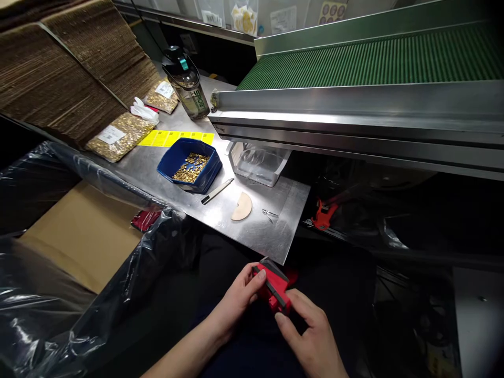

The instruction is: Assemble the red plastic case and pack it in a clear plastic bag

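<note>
Over my lap, my left hand grips the upper left end of a red and black plastic part, its thumb pressed on top. The fingers and thumb of my right hand pinch the same part at its lower right end. I cannot make out the part's exact kind. On the metal table just beyond lie a pale half-round disc, small metal pliers or tweezers and a pen-like tool. Farther off stands a blue bin with many small brass pieces.
A green conveyor belt with a metal rail runs above the table's right side. A clear bin sits under it. At left are a plastic-lined carton, cardboard stacks, bagged brass pieces and a bottle.
</note>
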`<action>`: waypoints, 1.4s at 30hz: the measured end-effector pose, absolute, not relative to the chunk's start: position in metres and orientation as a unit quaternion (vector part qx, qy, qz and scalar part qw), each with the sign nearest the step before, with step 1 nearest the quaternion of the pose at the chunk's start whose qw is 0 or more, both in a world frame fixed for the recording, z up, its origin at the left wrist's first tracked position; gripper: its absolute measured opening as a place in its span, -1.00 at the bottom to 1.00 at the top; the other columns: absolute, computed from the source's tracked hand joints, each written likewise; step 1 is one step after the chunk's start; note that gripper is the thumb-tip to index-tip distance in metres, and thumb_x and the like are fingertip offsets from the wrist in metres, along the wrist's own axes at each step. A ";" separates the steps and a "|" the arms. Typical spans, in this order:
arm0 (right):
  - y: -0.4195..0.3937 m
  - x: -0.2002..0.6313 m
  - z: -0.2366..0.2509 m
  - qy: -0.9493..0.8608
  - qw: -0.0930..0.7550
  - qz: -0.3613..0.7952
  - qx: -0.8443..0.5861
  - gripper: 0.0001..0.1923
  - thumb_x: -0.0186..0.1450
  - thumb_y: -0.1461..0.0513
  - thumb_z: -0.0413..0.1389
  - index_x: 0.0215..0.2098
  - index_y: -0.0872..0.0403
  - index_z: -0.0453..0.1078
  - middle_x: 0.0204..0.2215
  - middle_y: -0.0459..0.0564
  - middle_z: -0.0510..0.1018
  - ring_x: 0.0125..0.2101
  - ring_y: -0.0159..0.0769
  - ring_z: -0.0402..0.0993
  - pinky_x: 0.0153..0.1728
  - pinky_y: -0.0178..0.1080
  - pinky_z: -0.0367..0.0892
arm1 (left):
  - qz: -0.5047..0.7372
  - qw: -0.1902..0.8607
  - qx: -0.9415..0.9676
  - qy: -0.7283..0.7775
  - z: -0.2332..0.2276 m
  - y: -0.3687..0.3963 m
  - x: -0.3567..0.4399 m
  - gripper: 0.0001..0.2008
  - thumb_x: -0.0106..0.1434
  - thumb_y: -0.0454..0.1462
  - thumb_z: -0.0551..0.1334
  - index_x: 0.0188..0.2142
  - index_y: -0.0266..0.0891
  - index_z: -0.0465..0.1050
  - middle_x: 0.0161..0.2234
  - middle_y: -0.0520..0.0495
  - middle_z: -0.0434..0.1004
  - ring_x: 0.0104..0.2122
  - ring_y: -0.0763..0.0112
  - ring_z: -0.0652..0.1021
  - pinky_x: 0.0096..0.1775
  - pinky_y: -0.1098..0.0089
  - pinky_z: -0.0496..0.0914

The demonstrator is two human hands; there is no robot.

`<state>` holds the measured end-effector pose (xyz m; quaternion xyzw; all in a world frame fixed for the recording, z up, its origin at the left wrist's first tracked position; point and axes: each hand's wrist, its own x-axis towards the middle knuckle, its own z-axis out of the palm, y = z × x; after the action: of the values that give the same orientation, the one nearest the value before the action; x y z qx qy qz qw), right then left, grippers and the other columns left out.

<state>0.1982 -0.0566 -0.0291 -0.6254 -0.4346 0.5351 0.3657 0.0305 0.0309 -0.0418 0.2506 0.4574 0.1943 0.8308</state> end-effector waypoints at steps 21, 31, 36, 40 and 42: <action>-0.049 0.194 -0.026 0.072 0.528 0.672 -0.515 -0.59 0.10 -0.01 0.46 -0.20 0.05 0.63 -0.18 0.07 0.70 -0.15 -0.11 0.61 -0.12 -0.18 0.53 | 0.282 0.877 0.242 0.304 -0.040 0.029 0.017 -0.09 0.24 0.11 0.41 0.43 0.02 0.06 0.40 -0.22 0.19 0.33 -0.16 0.27 0.28 0.04 0.18; -0.012 0.141 -0.028 -0.135 0.476 0.784 -0.374 -0.37 0.13 0.05 0.44 0.11 0.08 0.50 -0.03 0.09 0.64 0.02 -0.08 0.54 0.17 -0.09 0.31 | 0.415 0.879 0.053 0.231 -0.048 0.045 0.002 -0.02 0.29 0.00 0.40 0.47 0.07 -0.22 0.36 -0.29 0.24 0.21 -0.22 0.44 0.18 -0.10 0.35; -0.001 0.145 -0.027 -0.378 0.290 0.709 -0.520 -0.69 0.33 0.03 0.23 -0.12 0.08 0.57 -0.28 0.02 0.67 -0.25 -0.14 0.58 -0.17 -0.20 0.42 | 0.453 0.861 -0.038 0.228 -0.055 0.049 -0.020 -0.10 0.40 -0.04 0.28 0.47 0.05 -0.33 0.30 -0.35 0.34 0.13 -0.13 0.53 0.20 -0.13 0.33; 0.058 0.158 -0.020 -0.530 0.190 0.467 -0.682 -0.68 0.51 0.08 -0.05 -0.16 0.00 0.51 -0.26 -0.06 0.64 -0.28 -0.24 0.57 -0.23 -0.29 0.39 | 0.458 0.856 -0.058 0.234 -0.061 0.052 -0.040 -0.07 0.38 -0.12 0.31 0.48 -0.03 -0.33 0.30 -0.41 0.32 0.22 -0.24 0.44 0.24 -0.23 0.25; 0.100 0.152 -0.024 -0.563 0.139 0.342 -0.739 -0.71 0.52 0.11 -0.07 -0.07 0.02 0.46 -0.12 0.03 0.62 -0.14 -0.16 0.58 -0.09 -0.23 0.39 | 0.450 0.856 -0.062 0.245 -0.061 0.050 -0.048 -0.06 0.36 -0.11 0.34 0.47 -0.07 -0.29 0.31 -0.43 0.31 0.23 -0.28 0.42 0.24 -0.26 0.24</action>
<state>0.1518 0.1003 -0.0235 -0.7394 -0.5628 0.3423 0.1387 -0.0480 0.0500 -0.0608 -0.0622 0.2450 0.4504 0.8563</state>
